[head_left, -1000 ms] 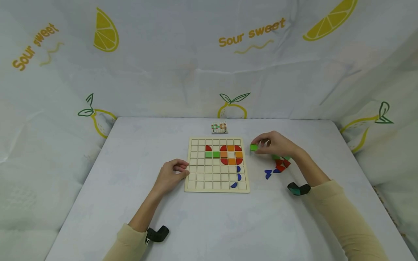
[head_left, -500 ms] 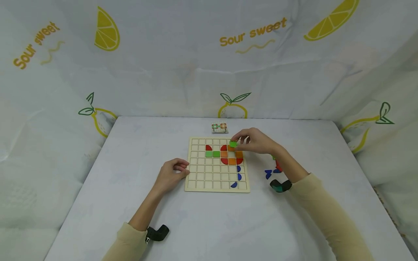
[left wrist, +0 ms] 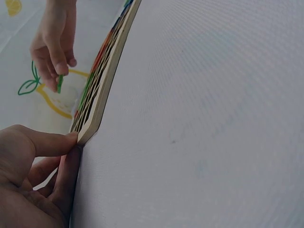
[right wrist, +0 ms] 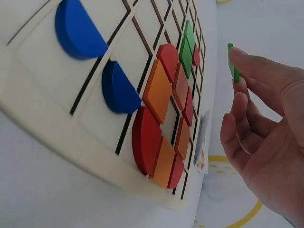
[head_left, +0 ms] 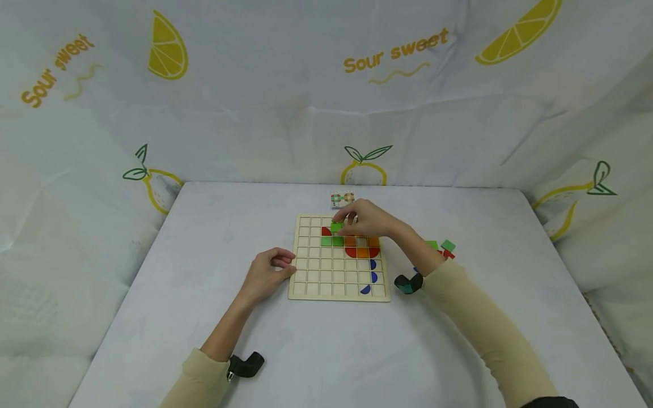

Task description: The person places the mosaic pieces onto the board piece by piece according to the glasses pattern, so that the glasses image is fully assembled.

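My right hand point(head_left: 368, 219) pinches a green square tile point(head_left: 336, 226) between thumb and fingertips, above the upper part of a wooden grid board point(head_left: 311, 277). The right wrist view shows that tile point(right wrist: 233, 62) edge-on, apart from the board. On the board lie red quarter-round pieces, orange squares point(right wrist: 157, 90), two green squares point(head_left: 332, 241) and several blue half-rounds point(right wrist: 80, 31); the right hand hides some of them in the head view. At the board's left edge, my left hand point(head_left: 266, 274) holds the rim with thumb and fingers point(left wrist: 52, 142).
A small pattern card point(head_left: 342, 199) lies behind the board. To its right are loose green tiles point(head_left: 448, 245) and red pieces point(head_left: 449, 254), with blue ones partly hidden by the right forearm. A patterned white cloth point(head_left: 255, 113) hangs behind the white table.
My right hand has carried the green tile leftward from beside the board to above its upper rows. The left hand has stayed at the board's left edge.
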The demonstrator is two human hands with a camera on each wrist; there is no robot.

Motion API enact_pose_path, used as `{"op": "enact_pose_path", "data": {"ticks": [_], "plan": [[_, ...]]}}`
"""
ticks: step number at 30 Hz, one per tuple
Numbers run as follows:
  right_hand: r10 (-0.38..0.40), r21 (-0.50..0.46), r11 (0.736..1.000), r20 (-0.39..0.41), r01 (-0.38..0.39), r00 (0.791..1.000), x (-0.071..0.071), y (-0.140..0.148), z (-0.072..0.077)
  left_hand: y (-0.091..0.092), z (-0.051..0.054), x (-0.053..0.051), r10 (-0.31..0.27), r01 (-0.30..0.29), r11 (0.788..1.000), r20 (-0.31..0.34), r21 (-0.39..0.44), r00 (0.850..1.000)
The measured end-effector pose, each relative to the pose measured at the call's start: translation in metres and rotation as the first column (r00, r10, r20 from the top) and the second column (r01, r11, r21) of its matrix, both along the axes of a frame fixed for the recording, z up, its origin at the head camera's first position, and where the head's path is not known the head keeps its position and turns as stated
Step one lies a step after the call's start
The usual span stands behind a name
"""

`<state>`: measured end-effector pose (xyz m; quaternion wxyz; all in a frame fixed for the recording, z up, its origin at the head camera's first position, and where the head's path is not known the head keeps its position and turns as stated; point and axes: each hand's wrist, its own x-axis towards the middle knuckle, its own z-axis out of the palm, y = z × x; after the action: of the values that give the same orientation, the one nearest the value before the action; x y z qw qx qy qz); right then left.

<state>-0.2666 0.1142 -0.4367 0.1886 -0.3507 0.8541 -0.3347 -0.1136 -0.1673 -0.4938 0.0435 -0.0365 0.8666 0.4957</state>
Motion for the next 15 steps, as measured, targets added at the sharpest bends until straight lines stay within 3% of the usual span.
{"op": "enact_pose_path", "data": {"ticks": [8,15], "plan": [[0.081,0.055,0.995,-0.023,-0.079,0.996,-0.001,-0.032,-0.009,0.000,-0.001,0.000,0.000,0.000,1.000,0.005,0.006,1.000],[0.060,0.087,0.995,-0.029,-0.057,0.998,0.000,-0.047,-0.010,0.000,-0.001,0.000,-0.009,0.009,1.000,0.001,0.013,1.000]]}}
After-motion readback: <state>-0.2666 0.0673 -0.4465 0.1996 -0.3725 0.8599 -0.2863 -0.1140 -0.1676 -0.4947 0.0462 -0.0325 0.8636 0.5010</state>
